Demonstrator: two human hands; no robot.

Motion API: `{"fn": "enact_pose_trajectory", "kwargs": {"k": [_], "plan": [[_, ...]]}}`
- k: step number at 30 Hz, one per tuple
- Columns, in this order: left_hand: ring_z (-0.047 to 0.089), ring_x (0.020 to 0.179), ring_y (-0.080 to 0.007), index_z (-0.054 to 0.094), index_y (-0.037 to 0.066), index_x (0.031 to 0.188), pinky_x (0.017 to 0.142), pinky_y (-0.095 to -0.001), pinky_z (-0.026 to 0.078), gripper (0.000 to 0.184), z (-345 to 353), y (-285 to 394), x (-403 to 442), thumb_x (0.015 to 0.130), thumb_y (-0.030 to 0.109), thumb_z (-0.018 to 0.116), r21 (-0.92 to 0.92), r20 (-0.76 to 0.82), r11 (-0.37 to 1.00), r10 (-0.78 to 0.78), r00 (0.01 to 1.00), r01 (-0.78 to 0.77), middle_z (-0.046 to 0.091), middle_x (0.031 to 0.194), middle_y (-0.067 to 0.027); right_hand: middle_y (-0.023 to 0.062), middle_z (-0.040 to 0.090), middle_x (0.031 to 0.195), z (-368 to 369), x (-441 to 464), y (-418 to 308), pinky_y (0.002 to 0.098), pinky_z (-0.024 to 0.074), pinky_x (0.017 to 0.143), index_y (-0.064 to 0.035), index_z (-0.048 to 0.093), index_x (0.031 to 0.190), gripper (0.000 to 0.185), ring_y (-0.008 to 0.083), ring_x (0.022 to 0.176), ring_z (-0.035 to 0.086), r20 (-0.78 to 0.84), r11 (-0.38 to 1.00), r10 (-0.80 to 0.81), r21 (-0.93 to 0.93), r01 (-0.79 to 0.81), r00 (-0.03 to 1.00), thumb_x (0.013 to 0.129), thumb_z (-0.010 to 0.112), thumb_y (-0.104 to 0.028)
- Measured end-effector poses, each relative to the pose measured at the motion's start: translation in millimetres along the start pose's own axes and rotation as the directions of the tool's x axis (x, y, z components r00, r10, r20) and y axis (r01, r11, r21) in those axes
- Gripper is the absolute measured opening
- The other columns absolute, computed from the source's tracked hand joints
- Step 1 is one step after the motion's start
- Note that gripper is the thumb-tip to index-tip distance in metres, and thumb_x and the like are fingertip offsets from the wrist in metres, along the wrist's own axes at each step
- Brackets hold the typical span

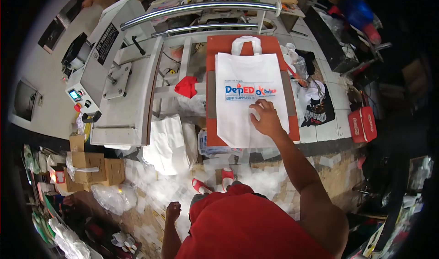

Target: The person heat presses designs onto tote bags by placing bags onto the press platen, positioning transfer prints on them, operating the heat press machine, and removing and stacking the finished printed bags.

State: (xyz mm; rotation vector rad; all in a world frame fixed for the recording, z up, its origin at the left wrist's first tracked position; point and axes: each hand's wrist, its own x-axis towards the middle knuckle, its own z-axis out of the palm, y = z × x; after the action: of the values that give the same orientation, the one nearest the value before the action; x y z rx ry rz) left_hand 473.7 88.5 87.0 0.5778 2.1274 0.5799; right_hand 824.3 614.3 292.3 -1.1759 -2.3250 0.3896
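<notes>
A white tote bag (pixel 238 122) lies flat on the red-brown platen (pixel 292 133) of a press, its loop handles (pixel 247 44) toward the far edge. Across its middle runs a blue, red and orange print (pixel 249 91) reading "DepED" and "SBFP SUPPLIES". My right hand (pixel 265 117) is over the bag just below the print, fingers bent and thumb apart from them. I see nothing held in it. Low beside my body, my left hand (pixel 173 211) is closed with curled fingers; whatever may be inside is hidden.
The heat press (pixel 123 85) with its control panel stands left of the platen. White bags (pixel 164 145) hang below it. Cardboard boxes (pixel 89 165) sit at the lower left. A red bag (pixel 362 124) and plastic-wrapped items (pixel 315 92) lie right. Pale sheets litter the floor.
</notes>
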Motion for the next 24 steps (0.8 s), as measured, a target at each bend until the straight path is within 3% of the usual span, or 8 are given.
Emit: {"fn": "enact_pose_trajectory", "kwargs": {"k": [3, 7, 11, 14, 16, 18, 20, 24], "plan": [[0.068, 0.066, -0.0204, 0.063, 0.0, 0.1, 0.067, -0.0337, 0.055, 0.026, 4, -8, -2, 0.088, 0.023, 0.058, -0.021, 0.034, 0.999, 0.031, 0.999, -0.03, 0.069, 0.085, -0.0123, 0.0079, 0.052, 0.116, 4, 1, 1, 0.0465, 0.0457, 0.085, -0.0153, 0.063, 0.108, 0.033, 0.0288, 0.108, 0.05, 0.123, 0.96, 0.107, -0.27, -0.07, 0.987, 0.079, 0.069, -0.029], [0.069, 0.067, -0.0208, 0.063, 0.0, 0.1, 0.068, -0.0339, 0.055, 0.026, 11, -20, -18, 0.087, 0.023, 0.06, -0.003, 0.045, 0.991, -0.13, 0.99, 0.13, 0.069, 0.085, -0.0124, 0.01, 0.057, 0.109, 4, 5, 29, 0.0454, 0.0471, 0.086, -0.0107, 0.064, 0.102, 0.031, 0.0315, 0.104, 0.053, 0.146, 0.963, 0.239, -0.164, -0.214, 0.96, 0.077, 0.07, -0.028], [0.069, 0.071, -0.0196, 0.064, -0.001, 0.096, 0.061, -0.0309, 0.056, 0.023, 15, -23, -39, 0.086, 0.018, 0.057, -0.051, 0.007, 0.983, -0.177, 0.984, 0.178, 0.067, 0.084, -0.0095, 0.0147, 0.058, 0.101, -8, 0, 94, 0.0441, 0.0473, 0.085, -0.0031, 0.061, 0.096, 0.025, 0.0362, 0.093, 0.057, -0.333, 0.902, 0.28, -0.23, -0.366, 0.9, 0.077, 0.07, -0.017], [0.068, 0.073, -0.0256, 0.065, 0.004, 0.089, 0.065, -0.0357, 0.054, 0.018, 21, -67, -17, 0.085, 0.02, 0.057, 0.094, 0.053, 0.99, -0.107, 0.993, 0.102, 0.066, 0.08, -0.0134, 0.0146, 0.057, 0.098, -26, 1, 57, 0.0449, 0.0466, 0.082, -0.0033, 0.057, 0.095, 0.026, 0.0355, 0.093, 0.055, -0.341, 0.95, 0.19, -0.174, -0.26, 0.921, 0.076, 0.071, -0.014], [0.064, 0.082, -0.0386, 0.065, 0.007, 0.081, 0.071, -0.0449, 0.051, 0.017, 21, -47, -23, 0.082, 0.022, 0.057, 0.245, 0.081, 0.97, -0.027, 0.996, 0.006, 0.064, 0.083, -0.0215, 0.0143, 0.056, 0.096, -7, -7, 3, 0.0452, 0.0456, 0.08, -0.0038, 0.053, 0.096, 0.03, 0.0349, 0.093, 0.053, -0.282, 0.997, 0.074, 0.021, -0.07, 0.957, 0.074, 0.073, -0.012], [0.068, 0.082, -0.0325, 0.065, 0.005, 0.09, 0.075, -0.0413, 0.054, 0.018, 28, -6, -22, 0.086, 0.022, 0.06, 0.047, -0.075, 0.996, 0.085, 0.994, -0.082, 0.068, 0.083, -0.0171, 0.0156, 0.054, 0.098, 9, -21, -63, 0.0438, 0.0455, 0.081, -0.0038, 0.052, 0.098, 0.036, 0.0353, 0.095, 0.052, -0.032, 0.985, 0.058, 0.164, -0.052, 0.998, 0.073, 0.075, -0.015], [0.069, 0.086, -0.0292, 0.063, 0.003, 0.099, 0.078, -0.0393, 0.055, 0.021, 30, 24, -11, 0.088, 0.021, 0.062, -0.004, -0.097, 0.971, 0.239, 0.966, -0.24, 0.069, 0.086, -0.0155, 0.0165, 0.052, 0.107, 29, -31, -97, 0.046, 0.0454, 0.083, -0.0049, 0.051, 0.11, 0.054, 0.0365, 0.102, 0.05, 0.126, 0.99, -0.057, 0.135, 0.04, 0.99, 0.069, 0.081, -0.024], [0.069, 0.09, -0.0282, 0.065, 0.003, 0.099, 0.08, -0.0379, 0.054, 0.021, 24, 73, -10, 0.088, 0.02, 0.063, -0.066, -0.108, 0.991, 0.111, 0.988, -0.119, 0.07, 0.09, -0.0154, 0.0163, 0.049, 0.115, 42, -34, -101, 0.0464, 0.0441, 0.086, -0.0065, 0.048, 0.121, 0.073, 0.0374, 0.107, 0.047, 0.303, 0.995, -0.002, -0.094, 0.032, 0.953, 0.06, 0.086, -0.023]]}}
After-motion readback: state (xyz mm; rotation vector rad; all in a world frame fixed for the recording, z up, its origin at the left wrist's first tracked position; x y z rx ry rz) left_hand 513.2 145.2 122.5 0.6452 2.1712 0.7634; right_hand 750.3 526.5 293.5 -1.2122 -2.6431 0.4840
